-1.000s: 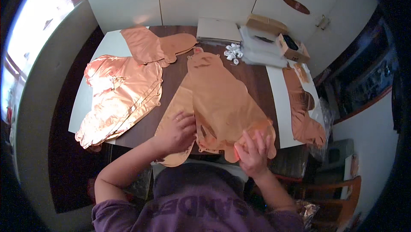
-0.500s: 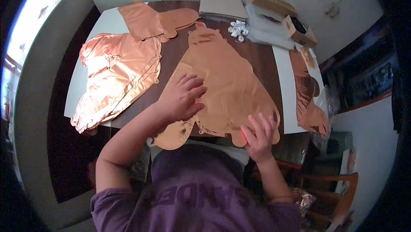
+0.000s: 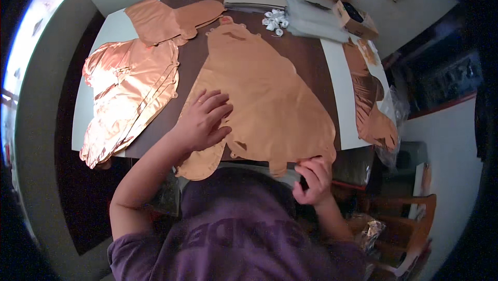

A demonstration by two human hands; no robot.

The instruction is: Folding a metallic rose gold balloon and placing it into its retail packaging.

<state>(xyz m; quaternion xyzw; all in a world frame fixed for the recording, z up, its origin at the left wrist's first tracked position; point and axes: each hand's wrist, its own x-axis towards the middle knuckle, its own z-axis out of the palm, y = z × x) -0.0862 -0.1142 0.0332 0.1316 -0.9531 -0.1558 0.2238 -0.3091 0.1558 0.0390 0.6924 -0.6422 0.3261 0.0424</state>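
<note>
At desk (image 3: 306, 55), your L hand (image 3: 201, 119) open, empty over foil (image 3: 267, 99); R hand (image 3: 315, 181) half-curled, grip unclear; prob. smoothing, near edge due next.

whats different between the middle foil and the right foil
The middle foil is much larger than the right foil. The middle foil lies mostly on dark wood, the right foil over the pale strip. The left hand is over the middle foil and the right hand at its near edge; neither is at the right foil. Both are copper-coloured.
</note>
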